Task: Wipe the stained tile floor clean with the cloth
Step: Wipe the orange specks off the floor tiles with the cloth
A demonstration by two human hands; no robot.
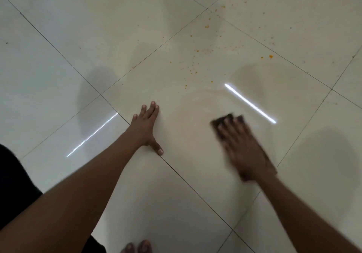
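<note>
Toes (137, 248) at the bottom; left hand (146, 128) lay flat, bracing on the floor (58, 66); right hand (244, 151) pressed the cloth (228, 118) flat mid-wipe. Orange specks (193, 70) ahead looked next, needing a longer reach.

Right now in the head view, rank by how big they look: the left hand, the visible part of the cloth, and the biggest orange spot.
1. left hand
2. cloth, mostly hidden under the right hand
3. orange spot

Likely a home: glossy cream tile floor (58, 60), bare toes (137, 248) showing.
</note>
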